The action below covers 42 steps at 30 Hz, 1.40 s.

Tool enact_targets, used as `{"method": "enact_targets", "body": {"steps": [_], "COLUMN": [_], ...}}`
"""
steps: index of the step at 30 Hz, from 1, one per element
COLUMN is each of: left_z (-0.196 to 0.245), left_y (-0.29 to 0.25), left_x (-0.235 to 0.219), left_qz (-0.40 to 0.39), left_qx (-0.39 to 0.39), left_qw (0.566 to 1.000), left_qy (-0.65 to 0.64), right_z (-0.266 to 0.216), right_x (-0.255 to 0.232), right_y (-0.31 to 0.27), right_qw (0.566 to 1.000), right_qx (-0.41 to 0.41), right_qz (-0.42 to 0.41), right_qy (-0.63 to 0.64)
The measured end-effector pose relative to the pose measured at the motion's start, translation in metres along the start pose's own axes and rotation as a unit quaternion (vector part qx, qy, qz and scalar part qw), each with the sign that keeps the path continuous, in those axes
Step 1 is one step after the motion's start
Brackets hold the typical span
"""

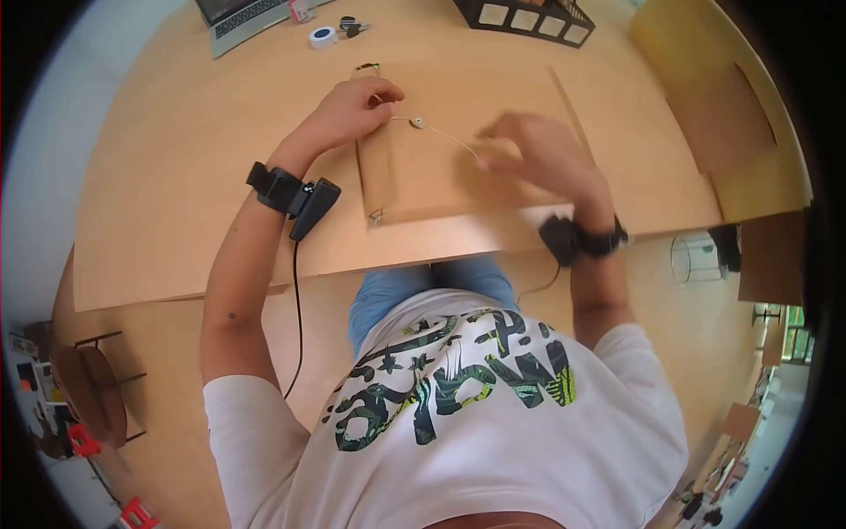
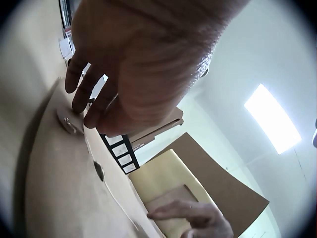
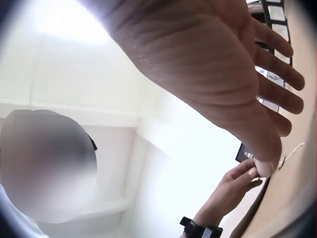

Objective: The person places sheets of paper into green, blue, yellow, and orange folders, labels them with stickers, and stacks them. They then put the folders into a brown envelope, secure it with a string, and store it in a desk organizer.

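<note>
At the far side of the pale table [image 1: 176, 150], a laptop [image 1: 251, 19] sits near a small pink item [image 1: 301, 11], a round white object [image 1: 323, 37] and a small dark object [image 1: 352, 28]; farther right stands a black basket [image 1: 527, 21] with pale square panels, while a bright ceiling light [image 2: 272, 118] glows above

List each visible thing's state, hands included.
Envelope: flat; flap fastening unclear.
String: partly unwound, right end free.
Left hand: relaxed, at envelope's left side.
Right hand: open, fingers spread, above envelope.
Laptop: open.
Black basket: upright, holding items.
</note>
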<state>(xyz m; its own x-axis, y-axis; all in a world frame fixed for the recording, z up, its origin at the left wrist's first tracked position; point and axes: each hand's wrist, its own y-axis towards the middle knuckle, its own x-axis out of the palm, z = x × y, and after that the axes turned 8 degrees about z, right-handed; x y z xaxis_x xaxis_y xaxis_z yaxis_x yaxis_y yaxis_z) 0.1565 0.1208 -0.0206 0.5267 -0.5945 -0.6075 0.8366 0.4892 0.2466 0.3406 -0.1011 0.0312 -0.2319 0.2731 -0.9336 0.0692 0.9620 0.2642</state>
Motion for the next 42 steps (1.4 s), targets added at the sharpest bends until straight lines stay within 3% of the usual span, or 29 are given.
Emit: {"method": "enact_targets", "body": {"steps": [3, 6, 9, 12, 18, 21, 27, 30, 33, 34, 36, 42], "left_z": [0.003, -0.003, -0.019, -0.025, -0.023, -0.031, -0.028, -0.029, -0.034, -0.034, -0.033, -0.033], "left_y": [0.013, 0.024, 0.022, 0.021, 0.013, 0.011, 0.01, 0.011, 0.011, 0.011, 0.01, 0.01], "left_x": [0.011, 0.019, 0.025, 0.025, 0.024, 0.024, 0.023, 0.025, 0.025, 0.024, 0.024, 0.022], "left_qz": [-0.017, -0.049, -0.024, -0.039, -0.004, 0.002, 0.004, 0.002, 0.013, 0.012, 0.007, 0.004], "left_qx": [0.024, 0.036, 0.04, -0.009, 0.059, 0.063, 0.05, 0.041, 0.079, 0.079, 0.078, 0.077], "left_qw": [0.997, 0.996, 0.998, 0.996, 0.997, 0.998, 0.998, 0.998, 0.997, 0.997, 0.997, 0.996], "left_qy": [0.077, 0.069, -0.042, -0.078, -0.039, -0.023, -0.028, -0.044, -0.017, -0.016, -0.015, -0.032], "right_z": [-0.006, -0.006, 0.014, 0.008, 0.003, 0.001, 0.009, 0.013, 0.031, 0.04, 0.059, 0.054], "right_x": [0.02, 0.038, 0.056, 0.045, 0.041, 0.038, 0.045, 0.044, 0.041, 0.042, 0.046, 0.063], "right_y": [0.05, 0.074, 0.07, 0.072, 0.068, 0.065, 0.053, 0.056, 0.067, 0.071, 0.077, 0.099], "right_qw": [1.0, 0.989, 0.996, 0.988, 0.986, 0.99, 0.985, 0.988, 0.99, 0.98, 0.904, 0.678], "right_qx": [-0.002, 0.06, 0.007, 0.01, -0.034, -0.002, 0.006, 0.002, 0.051, 0.078, 0.132, 0.255], "right_qz": [-0.014, -0.118, -0.084, -0.149, -0.142, -0.134, -0.12, -0.128, -0.133, -0.137, -0.138, -0.116], "right_qy": [-0.025, -0.065, 0.022, -0.031, -0.083, -0.034, -0.123, -0.081, -0.015, 0.12, 0.382, 0.68]}}
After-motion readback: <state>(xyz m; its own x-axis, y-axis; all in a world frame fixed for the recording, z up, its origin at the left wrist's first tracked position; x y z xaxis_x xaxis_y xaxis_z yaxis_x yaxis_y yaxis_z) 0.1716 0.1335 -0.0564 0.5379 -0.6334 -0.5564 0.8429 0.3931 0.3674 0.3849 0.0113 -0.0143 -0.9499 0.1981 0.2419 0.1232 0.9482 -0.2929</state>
